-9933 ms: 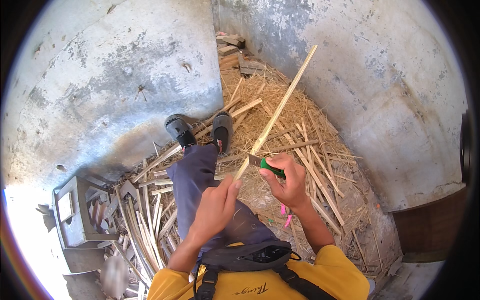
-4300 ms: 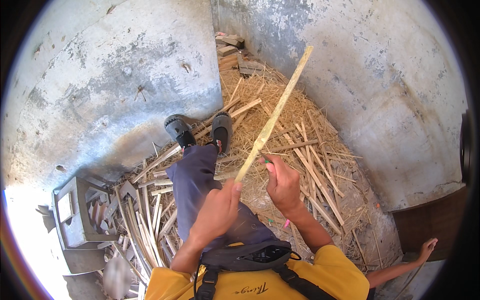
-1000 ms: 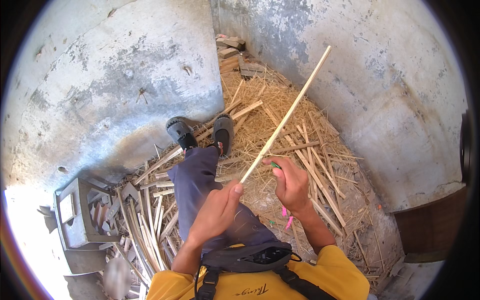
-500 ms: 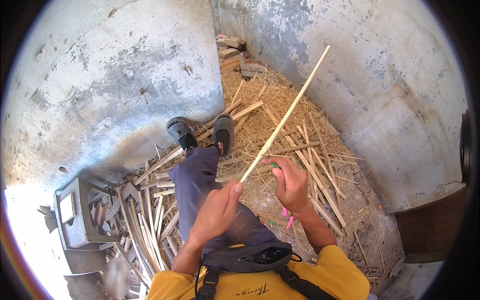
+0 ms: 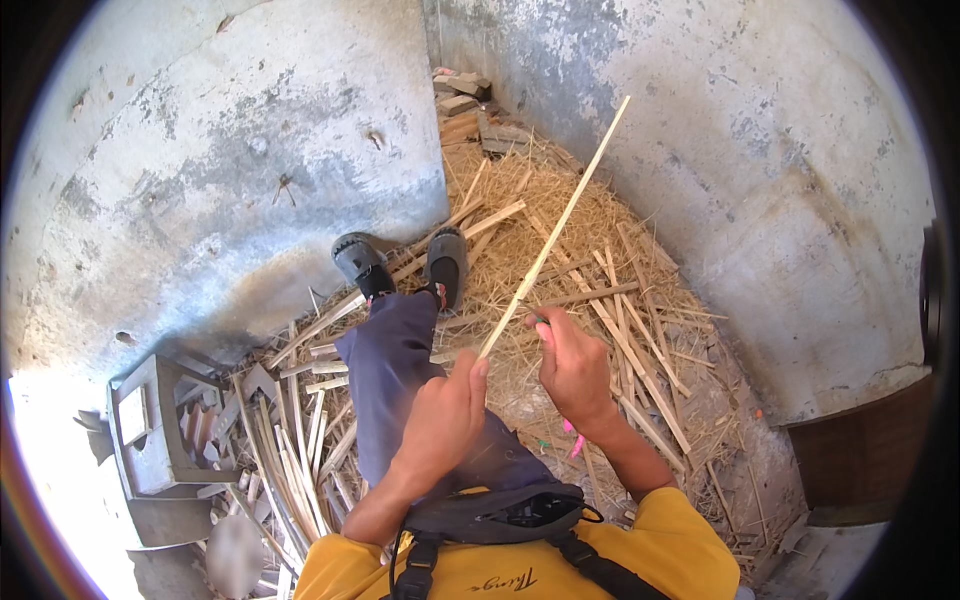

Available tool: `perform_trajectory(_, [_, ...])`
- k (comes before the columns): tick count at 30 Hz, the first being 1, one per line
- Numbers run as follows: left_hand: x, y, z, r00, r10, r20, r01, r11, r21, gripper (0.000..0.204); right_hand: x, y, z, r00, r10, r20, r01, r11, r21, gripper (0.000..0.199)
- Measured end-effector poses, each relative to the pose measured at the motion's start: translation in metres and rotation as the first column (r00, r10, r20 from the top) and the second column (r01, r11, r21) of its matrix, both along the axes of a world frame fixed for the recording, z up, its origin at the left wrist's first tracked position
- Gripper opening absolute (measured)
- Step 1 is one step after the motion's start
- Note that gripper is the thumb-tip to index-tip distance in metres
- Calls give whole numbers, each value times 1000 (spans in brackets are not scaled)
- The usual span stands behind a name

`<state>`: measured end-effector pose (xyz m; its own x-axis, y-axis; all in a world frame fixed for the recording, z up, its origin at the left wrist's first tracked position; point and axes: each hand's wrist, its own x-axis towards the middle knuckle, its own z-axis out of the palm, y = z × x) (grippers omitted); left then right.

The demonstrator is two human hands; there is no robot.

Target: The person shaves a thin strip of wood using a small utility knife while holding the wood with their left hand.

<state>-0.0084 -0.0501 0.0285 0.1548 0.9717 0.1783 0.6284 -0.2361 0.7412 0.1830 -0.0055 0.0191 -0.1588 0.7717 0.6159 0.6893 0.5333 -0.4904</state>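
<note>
A long pale wooden strip [image 5: 562, 222] rises diagonally from my left hand [image 5: 442, 420] toward the far right. My left hand grips its lower end, thumb along the wood. Close to the strip's right side, my right hand [image 5: 580, 368] is closed on a small tool with a green handle [image 5: 541, 319]. Its fingers hide most of the tool, so its exact kind does not show. Curly shavings [image 5: 500, 250] cover the floor beneath the strip. Below my right wrist are small bright pink pieces [image 5: 575, 440].
Loose sticks [image 5: 640, 340] lie on the right, and a heap of split sticks [image 5: 290, 460] is at left. A grey metal frame [image 5: 160, 425] stands beside that heap. Worn plaster walls [image 5: 720, 150] close in the far corner, with bricks [image 5: 460, 90] there. My shoes [image 5: 447, 262] rest among sticks.
The strip's far end has swung slightly left, and the strip has turned a little in my left hand. My right hand has moved slightly left, still closed on the green-handled tool.
</note>
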Motion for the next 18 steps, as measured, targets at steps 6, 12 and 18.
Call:
perform_trajectory(6, [5, -1, -6, 999, 27, -24, -26, 999, 32, 26, -4, 1, 5, 997, -22, 75, 20, 1000, 17, 12])
perform_trajectory(12, [4, -2, -8, 997, 55, -46, -54, 998, 16, 27, -7, 1, 11, 981, -34, 192, 35, 999, -1, 15])
perform_trajectory(18, [4, 4, -15, 986, 95, -135, -87, 994, 66, 26, -7, 1, 15, 954, -65, 292, 76, 997, -28, 22])
